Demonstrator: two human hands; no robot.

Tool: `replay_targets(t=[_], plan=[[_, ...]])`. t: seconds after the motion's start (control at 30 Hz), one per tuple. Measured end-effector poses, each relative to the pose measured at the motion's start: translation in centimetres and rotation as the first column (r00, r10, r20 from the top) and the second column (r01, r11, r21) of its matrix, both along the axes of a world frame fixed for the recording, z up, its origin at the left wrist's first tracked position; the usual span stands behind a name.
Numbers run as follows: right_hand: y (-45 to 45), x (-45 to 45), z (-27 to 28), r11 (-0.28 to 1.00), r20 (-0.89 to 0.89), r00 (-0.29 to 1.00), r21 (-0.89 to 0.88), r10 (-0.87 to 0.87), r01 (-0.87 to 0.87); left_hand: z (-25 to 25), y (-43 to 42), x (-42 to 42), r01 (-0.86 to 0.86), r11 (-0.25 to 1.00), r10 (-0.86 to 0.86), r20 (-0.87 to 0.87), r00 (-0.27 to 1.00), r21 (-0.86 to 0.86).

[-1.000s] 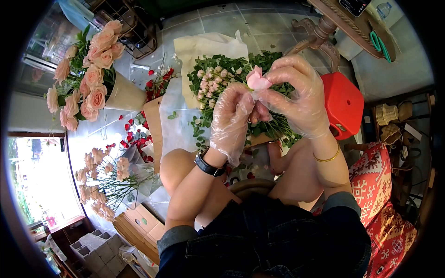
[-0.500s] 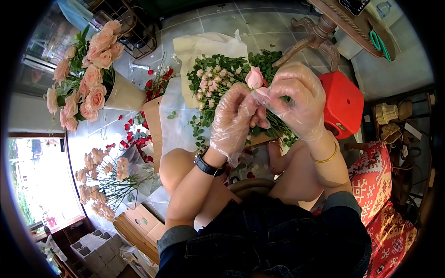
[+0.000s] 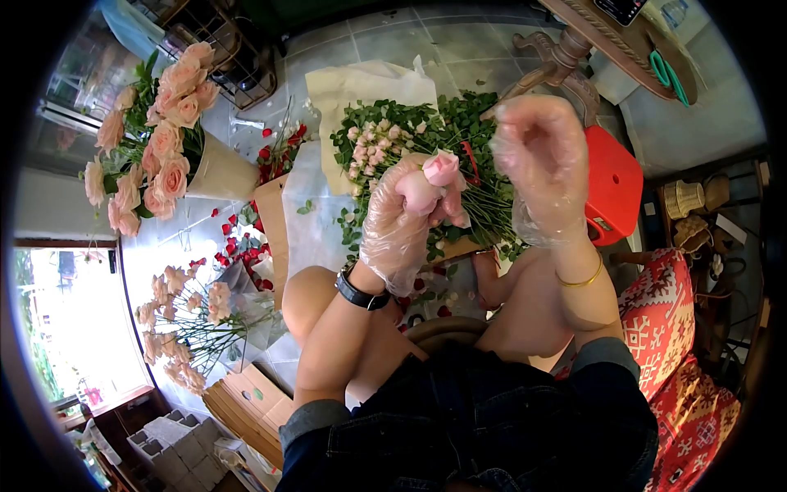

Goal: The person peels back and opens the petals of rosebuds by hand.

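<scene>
My left hand (image 3: 398, 220), in a clear plastic glove, is closed around a pink rose (image 3: 441, 168), whose bloom shows above the fingers. The rose's stem is mostly hidden by the hand. To the right and apart from the flower, my gloved right hand (image 3: 548, 176) is raised with its fingers curled in; whatever may be between the fingertips cannot be made out. Beneath both hands lies a heap of leafy green stems (image 3: 484, 193) with small pale pink spray roses (image 3: 373, 148). A thin red curved object (image 3: 470, 162) shows on the greenery.
A vase (image 3: 221, 168) of large peach roses (image 3: 170, 135) stands at left, above more peach roses (image 3: 176, 316) on the floor. Red petals (image 3: 238, 242) are scattered nearby. A red stool (image 3: 615, 184) and a carved wooden table (image 3: 574, 49) stand at right.
My right hand has moved away from the rose, up and to the right. My left hand has shifted slightly left and down, and the rose has tilted toward me.
</scene>
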State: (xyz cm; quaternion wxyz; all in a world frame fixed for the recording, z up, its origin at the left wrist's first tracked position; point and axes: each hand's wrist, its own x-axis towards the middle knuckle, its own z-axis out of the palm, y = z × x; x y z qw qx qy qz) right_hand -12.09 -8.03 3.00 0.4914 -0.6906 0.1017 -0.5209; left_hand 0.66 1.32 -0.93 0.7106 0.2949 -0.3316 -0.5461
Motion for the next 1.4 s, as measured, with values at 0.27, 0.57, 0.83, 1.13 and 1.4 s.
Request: replay_targets(t=[0.27,0.57,0.83,1.13,1.4], plan=[[1.3,0.5,0.2,0.985,-0.236,0.97,-0.169,-0.063,0.022,-1.5,0.3,-0.6,-0.241,0.963,0.241,-0.009,0.97,-0.118],[1.5,0.5,0.7,0.933,-0.194,0.977,-0.36,-0.09,0.014,-1.3,-0.3,0.9,-0.182,0.934,0.276,0.299,0.913,-0.307],[1.8,0.3,0.5,0.976,-0.231,0.972,-0.217,-0.034,-0.017,-0.9,-0.3,1.1,-0.219,0.94,0.302,0.341,0.89,-0.261],[1.7,0.1,0.5,0.867,-0.139,0.943,0.451,0.302,-0.211,-1.1,-0.5,1.5,-0.225,0.929,0.333,0.4,0.854,-0.294],[1.5,-0.2,1.1,0.852,-0.075,0.935,0.442,0.347,-0.281,-1.4,-0.5,1.4,-0.24,0.918,0.348,0.348,0.871,-0.316]])
